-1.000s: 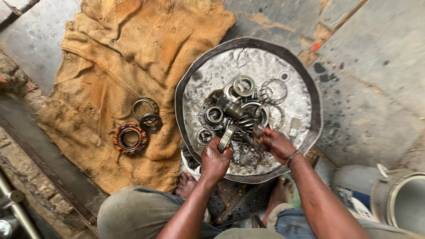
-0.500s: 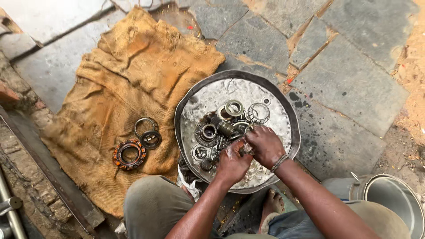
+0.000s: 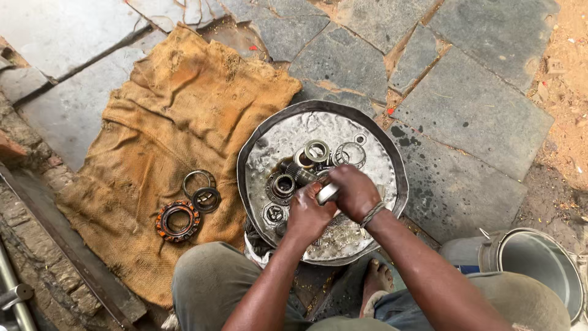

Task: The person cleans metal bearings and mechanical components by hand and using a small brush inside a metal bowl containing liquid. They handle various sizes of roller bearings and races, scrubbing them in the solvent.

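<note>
A round metal pan [image 3: 392, 160] sits on the stone paving [image 3: 471, 104], with bearing rings [image 3: 318, 152] heaped inside. To its left lies a burlap sack [image 3: 159, 122], carrying a caged bearing [image 3: 177, 221] and two loose rings [image 3: 202, 191] just beyond it. A steel pot [image 3: 536, 266] stands at the right.

I count two hands, the left hand [image 3: 308, 216] and the right hand [image 3: 354, 192], sharing one metal ring [image 3: 327, 193]. One round metal pan [image 3: 392, 153] holds at least five more bearing parts [image 3: 316, 151]. One burlap sack [image 3: 177, 116] carries three rings [image 3: 178, 220]. One steel bucket [image 3: 536, 270] stands nearby.
</note>
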